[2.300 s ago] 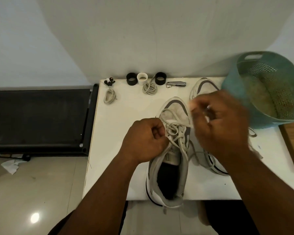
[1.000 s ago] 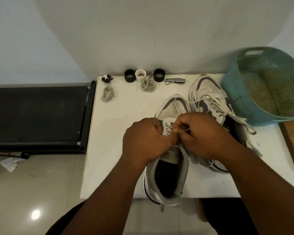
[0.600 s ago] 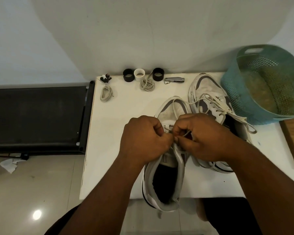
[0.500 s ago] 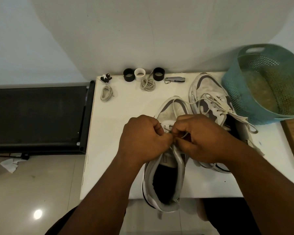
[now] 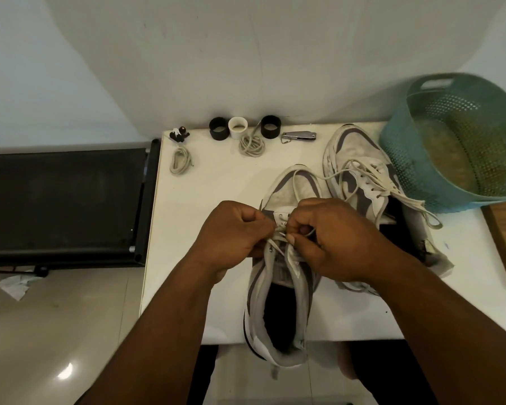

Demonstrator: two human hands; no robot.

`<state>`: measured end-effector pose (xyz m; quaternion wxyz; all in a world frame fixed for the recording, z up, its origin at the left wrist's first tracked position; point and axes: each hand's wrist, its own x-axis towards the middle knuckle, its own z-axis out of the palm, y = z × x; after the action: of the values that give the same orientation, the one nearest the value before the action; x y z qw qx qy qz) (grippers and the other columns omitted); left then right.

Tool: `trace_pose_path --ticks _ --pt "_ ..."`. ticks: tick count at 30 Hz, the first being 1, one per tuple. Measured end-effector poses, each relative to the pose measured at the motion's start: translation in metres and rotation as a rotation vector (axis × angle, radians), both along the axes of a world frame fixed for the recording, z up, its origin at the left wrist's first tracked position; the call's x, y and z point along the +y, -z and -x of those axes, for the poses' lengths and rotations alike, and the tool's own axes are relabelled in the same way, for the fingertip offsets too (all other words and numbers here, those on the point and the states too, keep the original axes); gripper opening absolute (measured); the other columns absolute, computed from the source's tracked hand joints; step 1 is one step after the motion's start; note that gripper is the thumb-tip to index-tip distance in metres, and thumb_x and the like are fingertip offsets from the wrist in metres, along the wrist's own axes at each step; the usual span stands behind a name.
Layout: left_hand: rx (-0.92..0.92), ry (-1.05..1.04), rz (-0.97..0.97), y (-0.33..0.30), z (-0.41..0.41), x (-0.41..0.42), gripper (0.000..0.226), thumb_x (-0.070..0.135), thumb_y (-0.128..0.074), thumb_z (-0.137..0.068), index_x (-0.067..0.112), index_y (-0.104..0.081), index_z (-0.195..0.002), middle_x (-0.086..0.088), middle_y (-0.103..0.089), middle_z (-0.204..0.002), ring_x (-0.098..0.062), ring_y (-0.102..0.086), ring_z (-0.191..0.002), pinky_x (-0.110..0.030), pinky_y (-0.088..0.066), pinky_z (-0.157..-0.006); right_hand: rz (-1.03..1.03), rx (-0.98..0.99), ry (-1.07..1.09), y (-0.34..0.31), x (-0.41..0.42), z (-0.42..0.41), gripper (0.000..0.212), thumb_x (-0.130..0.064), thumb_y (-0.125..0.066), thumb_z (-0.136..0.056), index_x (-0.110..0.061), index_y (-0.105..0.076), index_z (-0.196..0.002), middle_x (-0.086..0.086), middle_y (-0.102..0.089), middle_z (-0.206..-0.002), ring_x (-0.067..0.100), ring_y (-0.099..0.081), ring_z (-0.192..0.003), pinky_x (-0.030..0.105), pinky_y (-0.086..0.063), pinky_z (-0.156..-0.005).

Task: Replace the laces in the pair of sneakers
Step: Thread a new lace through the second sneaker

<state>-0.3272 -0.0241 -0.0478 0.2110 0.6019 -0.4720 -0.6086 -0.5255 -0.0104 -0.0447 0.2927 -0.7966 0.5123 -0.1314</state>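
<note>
A white worktop (image 5: 199, 217) pushed against a pale wall carries everything I'm working with. Nearest me, the near sneaker (image 5: 278, 305) lies heel toward me, heel overhanging the front edge, which puts its eyelets right under my hands. My left hand (image 5: 231, 238) is curled with its fingertips pinching the lace (image 5: 270, 247) at the left eyelet row; I judge it's steadying the shoe as much as holding the cord. My right hand (image 5: 333, 238) is curled too, thumb and forefinger nipping the same lace just beside the left fingers, over the tongue. A loop of it runs forward across the toe. Whether I'm drawing it out or feeding it in, I can't tell from here.

Just beyond on the right, the second sneaker (image 5: 360, 168) lies laced, its ends trailing loose, touching the teal basket (image 5: 415, 159). At the far edge sit two coiled laces (image 5: 251, 146), probably the replacements kept within reach, along with three small rings (image 5: 238, 128) and a folded pocket tool (image 5: 300, 136).
</note>
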Motion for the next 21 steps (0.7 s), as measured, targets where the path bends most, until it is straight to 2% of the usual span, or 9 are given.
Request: trace_pose_path --ticks 5,11,13,14,15,17,19,20,21 --pt "0.076 -0.024 -0.033 0.001 -0.005 -0.002 0.014 0.004 -0.064 -0.096 0.007 -0.077 -0.091 -0.008 -0.074 -0.072 -0.014 -0.069 -0.063 -0.023 -0.056 -0.06 0.041 -0.061 0.085 0.01 0.002 -0.004 0.006 -0.028 -0.065 -0.088 -0.027 -0.068 -0.083 -0.013 -0.057 -0.08 0.006 -0.055 -0.075 0.034 -0.05 -0.067" --pt "-0.067 0.122 0.106 0.002 -0.013 -0.004 0.008 0.015 -0.073 -0.095 0.01 -0.076 -0.09 -0.013 -0.074 -0.076 -0.015 -0.067 -0.065 -0.03 -0.059 -0.064 0.074 -0.114 0.17 0.017 0.002 -0.007 0.003 -0.026 -0.073 -0.089 -0.026 -0.075 -0.091 -0.012 -0.063 -0.084 0.002 -0.057 -0.078 0.028 -0.05 -0.07" --pt "-0.159 0.123 0.241 0.003 -0.011 -0.005 0.015 0.019 -0.065 -0.1 0.016 -0.071 -0.087 -0.005 -0.072 -0.077 -0.017 -0.067 -0.068 -0.04 -0.059 -0.071 0.091 -0.136 0.212 0.019 0.001 -0.006 0.009 -0.03 -0.075 -0.089 -0.026 -0.074 -0.097 -0.014 -0.061 -0.088 -0.001 -0.056 -0.082 0.016 -0.044 -0.071" --pt "-0.119 0.037 0.276 0.003 -0.01 -0.005 0.018 0.02 -0.059 -0.104 0.017 -0.066 -0.088 -0.002 -0.073 -0.079 -0.018 -0.069 -0.073 -0.042 -0.059 -0.076 0.103 -0.137 0.244 0.018 0.001 -0.004 0.017 -0.034 -0.076 -0.088 -0.027 -0.072 -0.103 -0.015 -0.06 -0.093 -0.003 -0.054 -0.084 0.009 -0.039 -0.073" --pt "0.03 -0.096 0.263 0.002 -0.009 -0.005 0.02 0.02 -0.052 -0.107 0.015 -0.061 -0.09 -0.001 -0.075 -0.085 -0.02 -0.071 -0.082 -0.043 -0.059 -0.08 0.107 -0.136 0.273 0.018 0.001 -0.003 0.028 -0.038 -0.077 -0.087 -0.028 -0.069 -0.111 -0.016 -0.058 -0.099 -0.005 -0.052 -0.088 0.006 -0.036 -0.075" --pt "0.534 -0.336 0.153 -0.005 -0.01 -0.007 0.022 0.023 -0.042 -0.109 0.016 -0.054 -0.092 -0.005 -0.076 -0.092 -0.026 -0.074 -0.093 -0.043 -0.06 -0.087 0.076 -0.135 0.293 0.015 0.001 0.0 0.049 -0.046 -0.077 -0.084 -0.031 -0.06 -0.128 -0.016 -0.055 -0.115 -0.002 -0.051 -0.103 0.01 -0.037 -0.083" --pt "0.912 -0.442 0.046 -0.015 -0.017 -0.009 0.026 0.027 -0.036 -0.109 0.019 -0.052 -0.091 -0.001 -0.065 -0.074 -0.017 -0.066 -0.067 -0.033 -0.059 -0.068 0.041 -0.115 0.296 0.015 0.001 0.002 0.064 -0.052 -0.076 -0.083 -0.034 -0.051 -0.139 -0.014 -0.053 -0.128 0.005 -0.049 -0.118 0.022 -0.04 -0.091" --pt "0.948 -0.461 0.027 -0.018 -0.021 -0.01 0.027 0.028 -0.035 -0.109 0.02 -0.052 -0.09 0.002 -0.054 -0.065 -0.01 -0.051 -0.052 -0.024 -0.049 -0.054 0.038 -0.098 0.304 0.016 0.001 0.003 0.068 -0.054 -0.075 -0.083 -0.034 -0.048 -0.142 -0.012 -0.052 -0.133 0.008 -0.047 -0.123 0.026 -0.039 -0.095" --pt "0.863 -0.446 0.054 -0.019 -0.026 -0.012 0.027 0.026 -0.035 -0.109 0.02 -0.051 -0.088 0.003 -0.045 -0.062 -0.007 -0.037 -0.046 -0.021 -0.035 -0.046 0.039 -0.085 0.312 0.017 0.001 0.003 0.07 -0.054 -0.075 -0.083 -0.034 -0.046 -0.143 -0.01 -0.051 -0.137 0.009 -0.043 -0.127 0.027 -0.035 -0.098"
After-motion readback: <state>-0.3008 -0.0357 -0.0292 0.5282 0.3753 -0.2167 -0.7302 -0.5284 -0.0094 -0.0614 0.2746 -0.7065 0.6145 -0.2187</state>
